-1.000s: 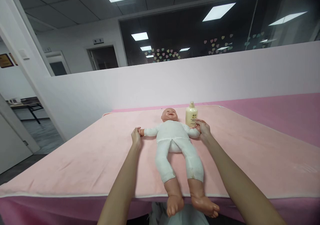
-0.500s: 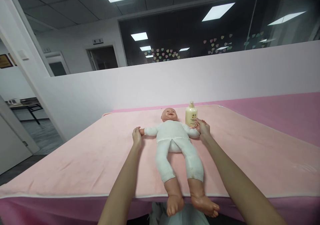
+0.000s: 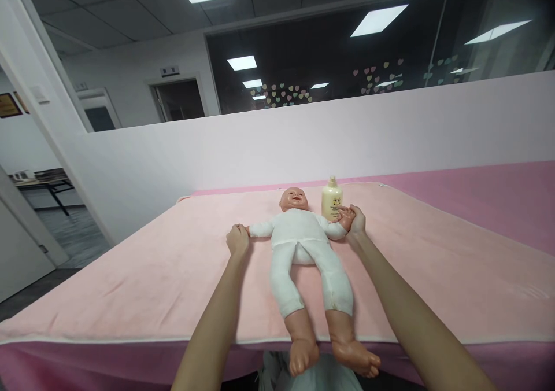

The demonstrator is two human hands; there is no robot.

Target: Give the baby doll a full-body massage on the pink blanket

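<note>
Spreading across the darker-pink surface [image 3: 108,361] before you, a pale pink blanket [image 3: 130,275] bears the white-suited doll [image 3: 300,229], which lies on its back, head away from you, feet past the near edge. A pale yellow bottle [image 3: 332,197] stands upright just beyond its arm on your right. Your left hand [image 3: 238,239] is curled, its grip holding the doll's near-side hand [image 3: 248,230]; your right hand [image 3: 358,220] touches the doll's other hand [image 3: 346,218] from the outside, though I cannot tell how far that grip is closed.
</note>
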